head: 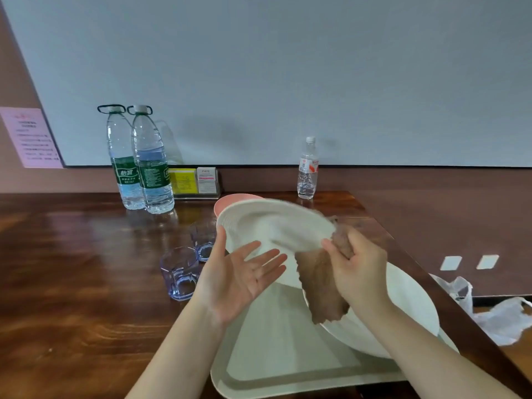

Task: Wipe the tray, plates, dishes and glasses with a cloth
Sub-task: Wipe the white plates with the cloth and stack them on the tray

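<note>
We see the left hand (241,279) palm-up with fingers (273,259) straight and spread, supporting the underside of a white plate (273,224) held tilted above the table (72,269); thumb sits against the plate's near-left rim. The right hand (355,269) has its fingers curled around a brown cloth (322,286), pinching it against the plate's right edge, with the rest of the cloth hanging down below the plate. Under the hands we note a pale tray (273,370) on the table, and a second, larger white plate (408,306) lying on the tray's right side, partly over its edge. Behind the raised plate a pink dish (227,201) peeks out on the table. Two purple-tinted glasses (180,273) stand on the table just left of the tray, one behind the other, the far one partly hidden by the plate. Further back by the wall: two large water bottles (149,168) side by side, a small bottle (307,168) to the right, and a card holder (195,182) between them. A white plastic bag (501,318) lies off the table's right edge.
</note>
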Demonstrator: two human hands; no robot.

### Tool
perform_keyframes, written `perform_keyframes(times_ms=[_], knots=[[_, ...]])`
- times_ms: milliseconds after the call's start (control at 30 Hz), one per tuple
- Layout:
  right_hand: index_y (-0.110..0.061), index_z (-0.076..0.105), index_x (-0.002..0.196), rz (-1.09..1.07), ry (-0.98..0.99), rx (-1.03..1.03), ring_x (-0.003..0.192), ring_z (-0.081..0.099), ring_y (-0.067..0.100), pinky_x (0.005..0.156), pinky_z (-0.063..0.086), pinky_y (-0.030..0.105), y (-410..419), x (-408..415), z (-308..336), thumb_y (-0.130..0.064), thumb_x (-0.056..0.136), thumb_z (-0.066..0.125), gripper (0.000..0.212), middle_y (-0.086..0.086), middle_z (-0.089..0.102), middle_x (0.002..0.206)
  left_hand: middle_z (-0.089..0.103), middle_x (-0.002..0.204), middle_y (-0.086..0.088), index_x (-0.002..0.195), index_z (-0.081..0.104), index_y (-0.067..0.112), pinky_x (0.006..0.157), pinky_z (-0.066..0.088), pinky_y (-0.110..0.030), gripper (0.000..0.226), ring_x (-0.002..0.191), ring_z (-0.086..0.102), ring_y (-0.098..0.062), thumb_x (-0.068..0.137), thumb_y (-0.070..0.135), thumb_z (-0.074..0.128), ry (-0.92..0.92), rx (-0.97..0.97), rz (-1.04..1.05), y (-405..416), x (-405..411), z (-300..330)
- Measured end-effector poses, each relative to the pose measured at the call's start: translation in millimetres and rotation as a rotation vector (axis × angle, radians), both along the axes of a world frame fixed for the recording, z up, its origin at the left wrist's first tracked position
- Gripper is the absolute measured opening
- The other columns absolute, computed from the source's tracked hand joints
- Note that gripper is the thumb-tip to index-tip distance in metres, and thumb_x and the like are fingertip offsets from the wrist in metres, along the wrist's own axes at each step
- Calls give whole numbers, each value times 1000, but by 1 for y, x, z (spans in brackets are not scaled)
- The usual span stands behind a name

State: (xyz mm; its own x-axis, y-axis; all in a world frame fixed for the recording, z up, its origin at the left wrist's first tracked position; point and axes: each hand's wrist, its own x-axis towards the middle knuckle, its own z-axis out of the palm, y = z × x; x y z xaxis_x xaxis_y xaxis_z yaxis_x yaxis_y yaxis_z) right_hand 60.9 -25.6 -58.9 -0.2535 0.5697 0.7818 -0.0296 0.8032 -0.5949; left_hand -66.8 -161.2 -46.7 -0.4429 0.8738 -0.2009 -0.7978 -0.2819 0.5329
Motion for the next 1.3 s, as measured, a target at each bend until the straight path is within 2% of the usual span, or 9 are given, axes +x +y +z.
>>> perform_keyframes(times_ms=[133,400,500,600,800,900,1033,1167,1300], knots=[[2,50,65,19,73,-335,59,43,8,63,38,21,13,-4,16,1,79,67,23,15,51,60,66,111,-19,120,53,5,73,58,-37,55,90,69,-32,92,50,41,127,-26,124,-1,-2,1],[-15,62,74,195,215,-816,82,62,22,82,52,37,14,5,25,0,82,66,17,5,65,80,65,77,-1,110,58,0,56,50,-18,25,62,61,-8,93,18,55,384,-134,498,-12,-12,-14],[-8,62,83,277,169,-1017,75,61,23,70,53,34,12,5,28,0,82,65,9,9,63,82,70,106,-10,119,59,5,74,56,-31,45,93,66,-24,83,32,60,421,-85,225,-16,-9,-20],[-8,63,84,305,94,-1072,70,62,22,60,50,30,10,4,25,-1,82,65,8,9,65,78,72,104,-11,118,57,10,61,58,-31,39,85,72,-21,83,24,52,356,-38,61,-18,1,-21],[-6,59,87,182,-53,-888,92,62,34,82,51,41,17,-6,13,-12,90,58,7,13,63,89,75,89,-4,109,60,11,53,56,-26,20,75,72,-16,96,11,45,477,-162,215,-17,11,-32],[-8,49,121,-115,-378,-498,118,51,34,94,40,41,21,-16,11,-27,99,40,31,11,58,119,75,87,-3,106,61,11,53,56,-23,20,72,72,-13,95,6,46,467,-164,238,-16,17,-35],[-10,-3,149,-445,-949,100,145,-9,23,114,-5,48,22,-31,6,-40,99,13,61,6,-7,158,74,97,-8,112,61,10,63,59,-26,24,81,71,-17,94,5,46,492,-181,286,-15,15,-40],[-9,-16,146,-289,-1046,202,143,-18,20,112,-14,43,-3,-55,0,-44,96,1,63,7,-19,156,72,103,-10,114,62,12,63,57,-27,27,87,70,-20,94,3,47,565,-174,261,-11,20,-36],[-14,-13,147,81,-821,191,136,-30,8,116,-12,35,-19,-78,7,-46,86,-1,70,-2,-25,153,73,95,-5,83,76,34,83,52,-37,45,91,67,-21,96,5,45,713,-171,159,-10,27,-26]])
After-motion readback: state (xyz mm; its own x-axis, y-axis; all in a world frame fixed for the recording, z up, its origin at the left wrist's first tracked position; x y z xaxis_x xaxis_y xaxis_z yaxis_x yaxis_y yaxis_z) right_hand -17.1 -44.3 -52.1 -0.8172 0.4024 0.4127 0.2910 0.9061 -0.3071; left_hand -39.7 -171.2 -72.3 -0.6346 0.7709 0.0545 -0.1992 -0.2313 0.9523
